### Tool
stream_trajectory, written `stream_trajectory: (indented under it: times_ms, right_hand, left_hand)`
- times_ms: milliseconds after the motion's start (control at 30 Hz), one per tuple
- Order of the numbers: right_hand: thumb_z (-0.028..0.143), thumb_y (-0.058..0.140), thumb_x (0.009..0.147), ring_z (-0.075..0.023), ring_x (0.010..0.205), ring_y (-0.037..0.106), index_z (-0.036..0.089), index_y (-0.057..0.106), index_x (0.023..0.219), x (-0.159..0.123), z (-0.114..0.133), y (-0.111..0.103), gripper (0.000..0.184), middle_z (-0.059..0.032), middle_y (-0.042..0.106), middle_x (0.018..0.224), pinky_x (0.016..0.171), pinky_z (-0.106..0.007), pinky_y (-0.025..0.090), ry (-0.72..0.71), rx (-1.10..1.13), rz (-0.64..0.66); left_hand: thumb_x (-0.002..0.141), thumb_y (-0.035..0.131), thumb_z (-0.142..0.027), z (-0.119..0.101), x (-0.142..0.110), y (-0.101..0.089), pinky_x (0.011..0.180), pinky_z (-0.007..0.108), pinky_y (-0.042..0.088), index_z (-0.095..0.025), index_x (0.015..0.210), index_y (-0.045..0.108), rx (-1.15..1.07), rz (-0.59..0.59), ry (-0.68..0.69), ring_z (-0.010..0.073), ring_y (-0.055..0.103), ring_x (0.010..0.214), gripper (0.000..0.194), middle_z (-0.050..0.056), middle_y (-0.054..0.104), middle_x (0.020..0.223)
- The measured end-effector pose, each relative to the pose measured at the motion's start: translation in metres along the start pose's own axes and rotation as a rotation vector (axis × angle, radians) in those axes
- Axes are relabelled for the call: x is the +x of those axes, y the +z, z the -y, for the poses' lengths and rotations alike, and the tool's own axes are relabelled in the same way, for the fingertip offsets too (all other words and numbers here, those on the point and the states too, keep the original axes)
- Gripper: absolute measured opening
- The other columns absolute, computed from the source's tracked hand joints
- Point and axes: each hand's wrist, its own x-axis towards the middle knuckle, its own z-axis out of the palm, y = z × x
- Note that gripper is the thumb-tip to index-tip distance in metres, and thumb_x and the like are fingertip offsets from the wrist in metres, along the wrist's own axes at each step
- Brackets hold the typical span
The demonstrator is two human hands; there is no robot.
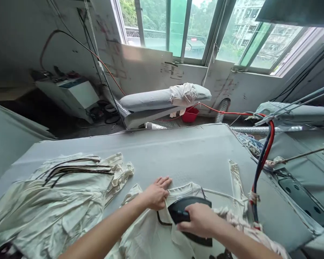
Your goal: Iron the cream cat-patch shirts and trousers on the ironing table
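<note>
My right hand [198, 220] is wrapped round the handle of a black iron [202, 203], which rests on a cream garment [151, 233] with dark trim. Just left of the iron, my left hand [157, 193] lies on the garment near its collar [187, 189], fingers stretched out and palm down. From the right, cream fabric and a bundled cord reach the iron's side. Part of the garment beneath the iron and my forearms is hidden.
A pile of cream garments [78, 194] with dark trim strips lies at the left of the grey padded table [162, 147]. Red and black hoses [263, 162] hang at the right. Beyond the table are a padded sleeve board [151, 100] and a red bucket [190, 114].
</note>
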Motion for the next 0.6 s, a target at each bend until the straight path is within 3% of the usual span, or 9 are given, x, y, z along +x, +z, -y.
stream_trajectory:
  times_ms: [67, 133, 200, 267, 367, 433, 500, 600]
  right_hand:
    - [0.060, 0.065, 0.077, -0.0305, 0.085, 0.074, 0.024, 0.077, 0.088, -0.012, 0.008, 0.025, 0.040, -0.0089, 0.079, 0.090, 0.067, -0.031, 0.048, 0.057, 0.085, 0.008]
    - [0.054, 0.065, 0.079, -0.0279, 0.086, 0.074, 0.024, 0.075, 0.089, -0.009, 0.019, 0.046, 0.033, -0.0075, 0.079, 0.092, 0.067, -0.029, 0.046, 0.077, 0.153, -0.025]
    - [0.053, 0.061, 0.084, -0.0255, 0.087, 0.073, 0.024, 0.073, 0.093, 0.007, 0.030, 0.053, 0.033, -0.0066, 0.079, 0.094, 0.069, -0.028, 0.046, 0.067, 0.204, -0.097]
    - [0.054, 0.057, 0.088, -0.0254, 0.090, 0.073, 0.023, 0.072, 0.099, 0.028, 0.038, 0.044, 0.036, -0.0079, 0.079, 0.098, 0.071, -0.029, 0.046, 0.084, 0.205, -0.162]
    - [0.055, 0.056, 0.090, -0.0271, 0.093, 0.073, 0.022, 0.071, 0.102, 0.057, 0.045, 0.017, 0.038, -0.0101, 0.078, 0.101, 0.072, -0.031, 0.047, 0.144, 0.128, -0.207]
    - [0.056, 0.056, 0.090, -0.0260, 0.088, 0.073, 0.023, 0.072, 0.101, 0.068, 0.053, 0.004, 0.038, -0.0083, 0.078, 0.096, 0.069, -0.030, 0.047, 0.101, 0.085, -0.168]
    - [0.061, 0.059, 0.087, -0.0247, 0.084, 0.073, 0.024, 0.074, 0.097, 0.071, 0.070, 0.003, 0.041, -0.0060, 0.078, 0.090, 0.068, -0.029, 0.048, -0.070, 0.020, -0.057]
    - [0.069, 0.064, 0.081, -0.0271, 0.085, 0.073, 0.024, 0.077, 0.094, 0.067, 0.113, 0.024, 0.048, -0.0065, 0.078, 0.089, 0.071, -0.031, 0.052, -0.373, -0.202, 0.129]
  left_hand:
    - [0.072, 0.067, -0.020, 0.001, 0.006, 0.002, 0.125, 0.055, 0.018, -0.019, 0.078, 0.075, 0.014, -0.013, 0.009, 0.0371, 0.026, 0.154, 0.010, 0.012, 0.040, 0.163]
    - [0.079, 0.062, -0.022, -0.005, 0.000, 0.013, 0.120, 0.048, 0.030, -0.020, 0.081, 0.075, -0.033, -0.170, -0.100, 0.0334, 0.039, 0.148, 0.013, 0.011, 0.051, 0.155]
    - [0.089, 0.054, -0.029, -0.014, -0.028, 0.032, 0.107, 0.043, 0.041, -0.021, 0.095, 0.074, -0.088, -0.380, -0.338, 0.0289, 0.056, 0.129, 0.022, 0.012, 0.067, 0.134]
    - [0.094, 0.051, -0.041, -0.024, -0.077, 0.055, 0.096, 0.042, 0.045, -0.020, 0.100, 0.072, -0.091, -0.470, -0.606, 0.0281, 0.065, 0.106, 0.030, 0.011, 0.074, 0.105]
    - [0.092, 0.050, -0.051, -0.032, -0.158, 0.081, 0.085, 0.042, 0.044, -0.022, 0.078, 0.070, -0.109, -0.269, -0.859, 0.0316, 0.068, 0.091, 0.038, 0.010, 0.073, 0.082]
    - [0.095, 0.043, -0.052, -0.031, -0.193, 0.085, 0.081, 0.040, 0.044, -0.023, 0.071, 0.067, -0.204, -0.148, -0.949, 0.0319, 0.070, 0.088, 0.044, 0.009, 0.074, 0.079]
    - [0.096, 0.039, -0.054, -0.027, -0.207, 0.083, 0.079, 0.039, 0.044, -0.025, 0.072, 0.066, -0.277, -0.131, -1.032, 0.0316, 0.071, 0.088, 0.047, 0.008, 0.075, 0.082]
    - [0.094, 0.041, -0.056, -0.021, -0.205, 0.083, 0.080, 0.039, 0.045, -0.025, 0.072, 0.065, -0.303, -0.180, -1.132, 0.0322, 0.071, 0.088, 0.045, 0.007, 0.076, 0.083]
